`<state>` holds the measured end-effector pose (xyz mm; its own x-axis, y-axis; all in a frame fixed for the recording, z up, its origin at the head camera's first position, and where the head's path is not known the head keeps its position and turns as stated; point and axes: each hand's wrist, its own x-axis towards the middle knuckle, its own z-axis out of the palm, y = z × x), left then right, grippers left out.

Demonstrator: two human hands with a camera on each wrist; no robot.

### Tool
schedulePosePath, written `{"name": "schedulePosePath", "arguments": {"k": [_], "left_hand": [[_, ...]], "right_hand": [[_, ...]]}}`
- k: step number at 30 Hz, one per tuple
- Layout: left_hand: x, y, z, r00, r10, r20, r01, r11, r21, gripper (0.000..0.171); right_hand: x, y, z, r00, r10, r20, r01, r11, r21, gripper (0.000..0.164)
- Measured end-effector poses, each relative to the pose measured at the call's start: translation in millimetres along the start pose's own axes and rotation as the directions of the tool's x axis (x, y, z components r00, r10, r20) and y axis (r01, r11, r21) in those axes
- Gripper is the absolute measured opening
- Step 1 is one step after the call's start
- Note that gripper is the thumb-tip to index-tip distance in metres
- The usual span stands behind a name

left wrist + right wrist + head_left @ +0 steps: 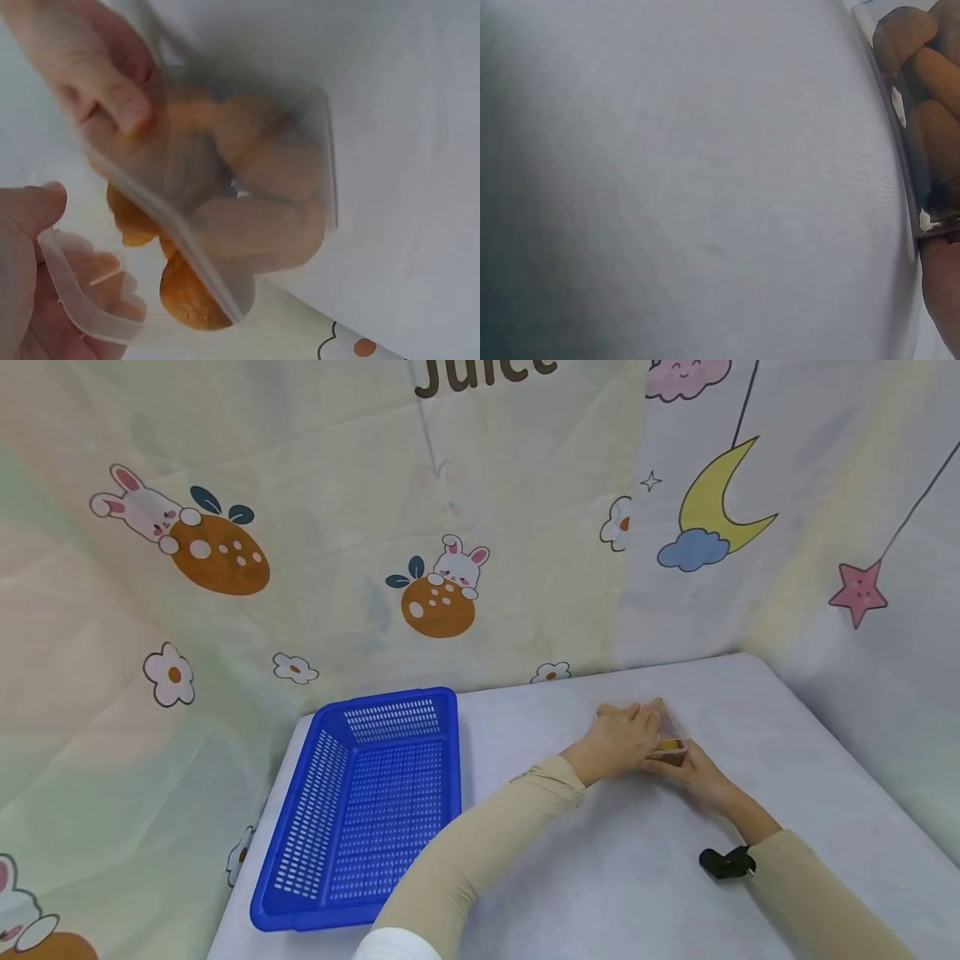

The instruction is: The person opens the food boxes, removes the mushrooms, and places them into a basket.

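A clear plastic box (325, 161) stands on the table, filled with several rounded orange-brown pieces (191, 292) that look like small bread rolls. My right hand (705, 781) grips the box at its near right side, thumb pressed to the wall in the left wrist view. Across from it, my left hand (618, 739) pinches the clear lid (71, 296), which is raised away from the box rim. Through the wall in the right wrist view the brown pieces (934, 142) show piled together, with only part of the right hand visible below them.
A blue plastic basket (390, 810) with slotted walls stands on the left of the white table (570, 893). My left forearm passes over its near right corner. A black device (726, 863) is on my right wrist. Printed cloth (525, 527) hangs behind the table.
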<state>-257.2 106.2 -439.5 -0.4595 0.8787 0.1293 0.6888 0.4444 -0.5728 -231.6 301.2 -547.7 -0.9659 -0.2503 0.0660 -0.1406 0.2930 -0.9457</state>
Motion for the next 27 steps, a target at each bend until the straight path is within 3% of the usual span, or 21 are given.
{"name": "schedulePosePath", "arguments": {"k": [2,5,7,9,13,18,20,23,27], "left_hand": [[4.3,-7.1,-3.8,0.994,0.016,0.107,-0.002,0.992,-0.126,0.065],[9.5,-19.2,-6.2,0.977,0.046,0.210,0.020,0.953,-0.302,0.060],[11.5,-27.6,-6.2,0.968,0.063,0.244,0.048,0.904,-0.424,0.054],[12.8,-35.8,-4.9,0.969,0.066,0.239,0.072,0.847,-0.527,0.050],[12.7,-51.6,-3.6,0.979,0.030,0.200,0.122,0.703,-0.701,0.051],[10.1,-67.7,3.2,0.988,-0.077,0.131,0.151,0.551,-0.821,0.051],[9.0,-72.9,8.5,0.986,-0.127,0.105,0.154,0.476,-0.866,0.049],[6.0,-79.2,16.3,0.971,-0.211,0.114,0.181,0.335,-0.925,0.046],[1.2,-84.1,28.0,0.931,-0.339,0.134,0.190,0.136,-0.972,0.039]], "right_hand": [[0,0,0,1.000,-0.003,-0.007,0.003,1.000,-0.001,0.068],[-1,0,0,1.000,-0.009,-0.005,0.009,1.000,0.014,0.082],[-1,0,-1,1.000,-0.014,0.000,0.014,1.000,0.015,0.088],[-1,-1,-2,1.000,-0.012,0.002,0.012,1.000,-0.007,0.092],[0,-3,-3,1.000,-0.006,-0.010,0.005,0.999,-0.043,0.100],[2,-3,-3,1.000,-0.020,-0.014,0.020,1.000,-0.019,0.105],[3,-2,-3,1.000,-0.019,-0.017,0.019,1.000,-0.016,0.105],[3,-1,-4,1.000,-0.008,-0.024,0.007,1.000,-0.029,0.104],[2,0,-3,0.999,0.011,-0.036,-0.013,0.999,-0.049,0.104]]}}
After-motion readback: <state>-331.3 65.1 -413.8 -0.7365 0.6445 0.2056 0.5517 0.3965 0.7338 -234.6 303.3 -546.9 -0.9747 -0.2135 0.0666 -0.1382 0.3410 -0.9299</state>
